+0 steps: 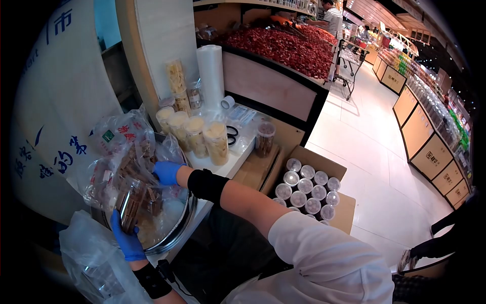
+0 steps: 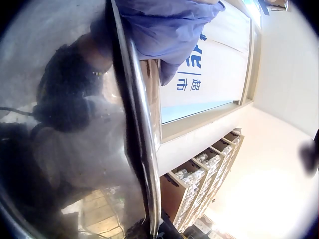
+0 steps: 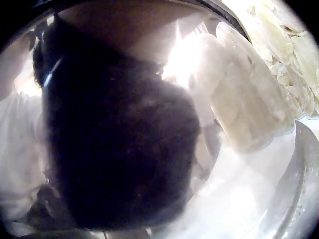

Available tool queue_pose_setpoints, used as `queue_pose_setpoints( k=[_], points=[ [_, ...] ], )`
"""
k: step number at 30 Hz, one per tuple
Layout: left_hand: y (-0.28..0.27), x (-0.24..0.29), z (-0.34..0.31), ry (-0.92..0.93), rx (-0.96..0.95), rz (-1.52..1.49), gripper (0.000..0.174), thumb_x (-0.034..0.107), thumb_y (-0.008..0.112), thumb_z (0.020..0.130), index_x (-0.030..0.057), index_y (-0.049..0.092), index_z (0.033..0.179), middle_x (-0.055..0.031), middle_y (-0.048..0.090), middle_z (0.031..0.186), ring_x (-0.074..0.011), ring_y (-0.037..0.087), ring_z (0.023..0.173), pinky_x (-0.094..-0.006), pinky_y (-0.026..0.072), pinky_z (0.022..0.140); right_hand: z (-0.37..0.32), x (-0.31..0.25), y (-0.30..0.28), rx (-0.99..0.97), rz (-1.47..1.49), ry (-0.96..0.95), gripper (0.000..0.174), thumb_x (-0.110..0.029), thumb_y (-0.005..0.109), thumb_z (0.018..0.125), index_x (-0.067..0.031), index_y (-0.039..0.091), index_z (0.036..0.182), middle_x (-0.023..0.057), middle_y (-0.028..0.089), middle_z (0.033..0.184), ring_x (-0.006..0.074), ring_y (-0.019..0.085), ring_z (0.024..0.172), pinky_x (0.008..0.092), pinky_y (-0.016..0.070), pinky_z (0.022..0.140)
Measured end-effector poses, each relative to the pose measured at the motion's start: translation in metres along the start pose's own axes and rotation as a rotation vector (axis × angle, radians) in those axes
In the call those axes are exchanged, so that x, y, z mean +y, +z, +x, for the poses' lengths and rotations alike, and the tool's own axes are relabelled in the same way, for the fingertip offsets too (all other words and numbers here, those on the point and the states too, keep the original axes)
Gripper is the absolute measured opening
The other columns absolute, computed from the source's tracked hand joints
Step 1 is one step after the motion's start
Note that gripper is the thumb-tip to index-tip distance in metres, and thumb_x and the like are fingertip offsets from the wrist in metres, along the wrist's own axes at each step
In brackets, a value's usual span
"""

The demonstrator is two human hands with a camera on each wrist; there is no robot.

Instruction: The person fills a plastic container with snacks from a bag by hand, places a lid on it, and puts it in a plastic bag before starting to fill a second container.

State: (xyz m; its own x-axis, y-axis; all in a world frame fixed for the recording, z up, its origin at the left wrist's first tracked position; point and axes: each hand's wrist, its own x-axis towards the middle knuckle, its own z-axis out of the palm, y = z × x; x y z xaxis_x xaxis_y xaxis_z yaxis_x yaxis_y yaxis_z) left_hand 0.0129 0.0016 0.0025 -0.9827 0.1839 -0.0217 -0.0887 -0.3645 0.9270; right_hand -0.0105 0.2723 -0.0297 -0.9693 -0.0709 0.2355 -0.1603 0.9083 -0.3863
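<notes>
My left hand (image 1: 126, 240), in a blue glove, grips a clear plastic jar (image 1: 130, 202) holding brown, stick-like pieces. The jar leans over a large metal basin (image 1: 188, 215). In the left wrist view the gloved left hand (image 2: 167, 30) is beside the basin's shiny rim (image 2: 142, 127). My right hand (image 1: 168, 173), also gloved in blue, reaches among the brown pieces (image 1: 147, 152) inside a clear printed plastic bag (image 1: 114, 129) in the basin. Its fingertips are hidden there, and I cannot tell whether they hold a piece. The basin's mirror-like wall (image 3: 249, 194) fills much of the right wrist view.
Several jars of pale slices (image 1: 216, 143) line the white table behind the basin, near scissors (image 1: 232, 135) and a plastic roll (image 1: 210, 73). One brown-filled jar (image 1: 265, 139) stands farther right. A carton (image 1: 340, 167) of lidded jars sits beside the table. A plastic bag (image 1: 88, 253) hangs front left.
</notes>
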Motion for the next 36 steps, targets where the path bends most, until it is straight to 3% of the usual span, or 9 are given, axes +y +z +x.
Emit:
queue_pose_setpoints(
  k=[7, 10, 12, 18, 21, 30, 34, 36],
  points=[
    [0.0, 0.003, 0.0, -0.035, -0.018, 0.008, 0.034, 0.04, 0.06, 0.083, 0.0165, 0.058, 0.108, -0.0005, 0.061, 0.091, -0.0132, 0.06, 0.066, -0.0202, 0.0369, 0.048, 0.005, 0.0, 0.004, 0.181, 0.136, 0.036, 0.022, -0.014, 0.058, 0.072, -0.0013, 0.064, 0.088, 0.0225, 0.064, 0.084, 0.0403, 0.062, 0.078, 0.044, 0.051, 0.069],
    [0.001, 0.003, -0.001, -0.039, -0.004, 0.004, 0.035, 0.04, 0.06, 0.083, 0.016, 0.058, 0.108, -0.0008, 0.061, 0.091, -0.0134, 0.06, 0.066, -0.0201, 0.0366, 0.048, 0.005, 0.001, 0.007, 0.225, 0.162, 0.051, 0.022, -0.012, 0.057, 0.074, -0.0004, 0.061, 0.093, 0.0231, 0.063, 0.085, 0.0404, 0.061, 0.077, 0.0449, 0.0499, 0.068],
    [0.002, 0.003, -0.002, -0.024, 0.009, -0.002, 0.036, 0.04, 0.061, 0.082, 0.0156, 0.058, 0.108, -0.0011, 0.06, 0.091, -0.0135, 0.06, 0.066, -0.0201, 0.0365, 0.048, 0.005, 0.004, 0.01, 0.072, 0.04, 0.082, 0.024, -0.014, 0.058, 0.076, -0.0005, 0.06, 0.095, 0.0229, 0.063, 0.087, 0.0404, 0.061, 0.08, 0.045, 0.0499, 0.07],
    [-0.003, 0.0, 0.002, -0.031, -0.01, 0.005, 0.037, 0.04, 0.062, 0.082, 0.0151, 0.058, 0.109, -0.002, 0.061, 0.091, -0.0138, 0.059, 0.066, -0.0201, 0.0366, 0.048, 0.005, 0.002, 0.008, 0.019, 0.002, 0.067, 0.022, -0.015, 0.058, 0.075, -0.0019, 0.062, 0.093, 0.0219, 0.063, 0.091, 0.0396, 0.061, 0.084, 0.0444, 0.0502, 0.072],
    [-0.002, 0.0, 0.0, -0.014, -0.018, 0.003, 0.037, 0.04, 0.061, 0.082, 0.0151, 0.058, 0.109, -0.0021, 0.061, 0.092, -0.0139, 0.059, 0.066, -0.0203, 0.0366, 0.048, -0.003, -0.002, 0.0, 0.16, -0.009, 0.098, 0.02, -0.017, 0.059, 0.073, -0.002, 0.066, 0.083, 0.0214, 0.065, 0.086, 0.0389, 0.063, 0.079, 0.0435, 0.0513, 0.07],
    [-0.003, 0.001, 0.002, -0.041, -0.019, 0.013, 0.037, 0.04, 0.059, 0.083, 0.0161, 0.057, 0.111, -0.002, 0.06, 0.096, -0.0146, 0.059, 0.068, -0.0205, 0.0368, 0.049, 0.004, 0.001, 0.006, 0.029, -0.061, 0.106, 0.021, -0.019, 0.059, 0.073, -0.0028, 0.068, 0.084, 0.0206, 0.065, 0.087, 0.0387, 0.063, 0.08, 0.0431, 0.0509, 0.071],
    [-0.005, 0.0, 0.004, -0.045, -0.028, 0.015, 0.036, 0.039, 0.059, 0.083, 0.0163, 0.057, 0.111, -0.0019, 0.06, 0.096, -0.0146, 0.059, 0.068, -0.0205, 0.0368, 0.048, -0.003, -0.002, 0.001, 0.094, 0.052, 0.132, 0.02, -0.019, 0.059, 0.073, -0.0026, 0.068, 0.082, 0.0208, 0.065, 0.085, 0.039, 0.062, 0.079, 0.043, 0.0507, 0.07],
    [-0.006, 0.0, 0.005, -0.05, -0.041, 0.013, 0.036, 0.039, 0.059, 0.083, 0.0165, 0.057, 0.111, -0.0018, 0.06, 0.096, -0.0144, 0.059, 0.068, -0.0205, 0.0367, 0.048, -0.001, -0.001, 0.001, 0.012, 0.031, 0.115, 0.02, -0.018, 0.059, 0.073, -0.0026, 0.068, 0.083, 0.0209, 0.065, 0.085, 0.0391, 0.062, 0.079, 0.0428, 0.0506, 0.07]
  ],
)
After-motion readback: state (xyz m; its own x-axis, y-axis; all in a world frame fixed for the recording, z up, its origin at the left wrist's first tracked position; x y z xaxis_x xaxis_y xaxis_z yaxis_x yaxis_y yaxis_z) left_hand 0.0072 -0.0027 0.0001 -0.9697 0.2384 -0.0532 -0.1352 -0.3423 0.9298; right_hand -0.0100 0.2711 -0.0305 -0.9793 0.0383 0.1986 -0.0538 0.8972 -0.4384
